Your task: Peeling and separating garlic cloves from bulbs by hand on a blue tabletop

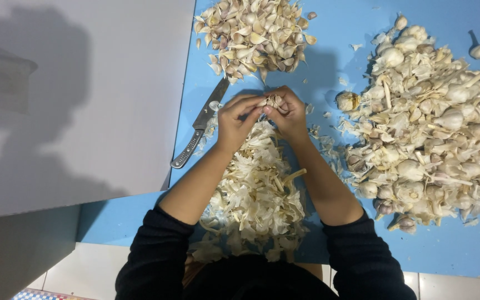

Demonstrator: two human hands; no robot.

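No packages, labels, signs or screens visible

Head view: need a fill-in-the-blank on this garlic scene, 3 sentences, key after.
1. Both hands, left hand and right hand, hold a garlic bulb above the pile of ____.
2. The knife lies to the ____ of the left hand.
3. The heap of whole garlic bulbs rests on the ____ mat.

Missing words: skins; left; blue
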